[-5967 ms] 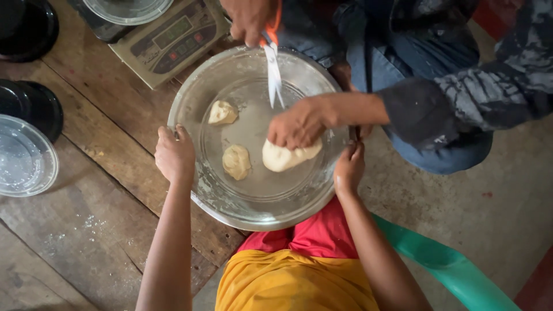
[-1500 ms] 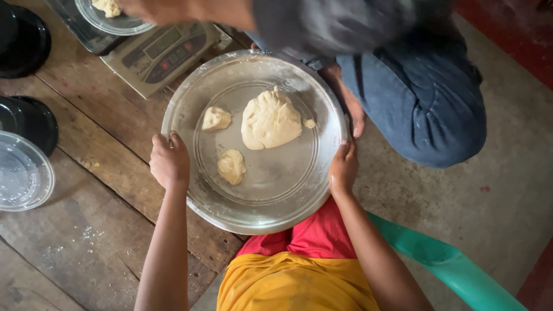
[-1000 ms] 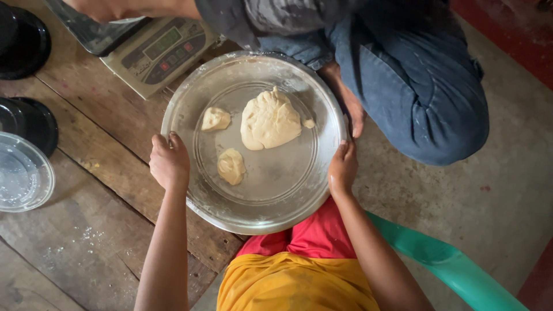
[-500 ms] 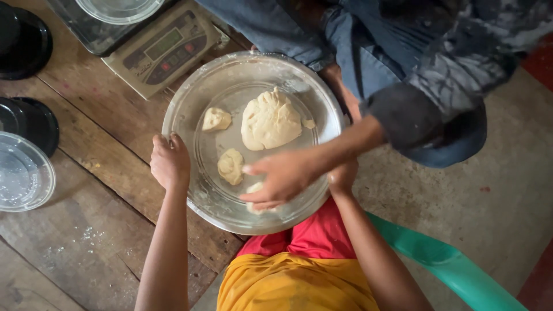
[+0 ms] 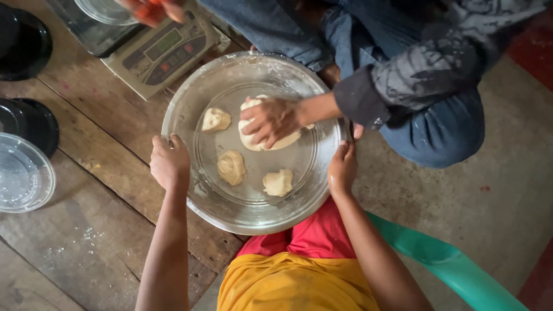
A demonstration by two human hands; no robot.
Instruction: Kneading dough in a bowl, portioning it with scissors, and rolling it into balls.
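A wide clear bowl [image 5: 230,216] rests on a wooden table. My left hand [image 5: 169,163] grips its left rim and my right hand [image 5: 342,169] holds its right rim. Inside lie three small dough pieces: one at the upper left [image 5: 216,119], one in the middle [image 5: 231,167], one lower right [image 5: 278,182]. A large dough lump [image 5: 282,140] sits near the centre, pressed by another person's hand [image 5: 269,120] reaching in from the right.
A digital scale [image 5: 158,52] with a clear dish [image 5: 103,10] stands behind the bowl, the other person's second hand [image 5: 151,8] above it. Black lids [image 5: 29,124] and a clear container [image 5: 23,173] sit at the left. A green chair edge [image 5: 449,265] shows below right.
The other person dropped a third small dough piece into the bowl's lower right, then moved that hand up onto the large lump. My hands have stayed on the rim.
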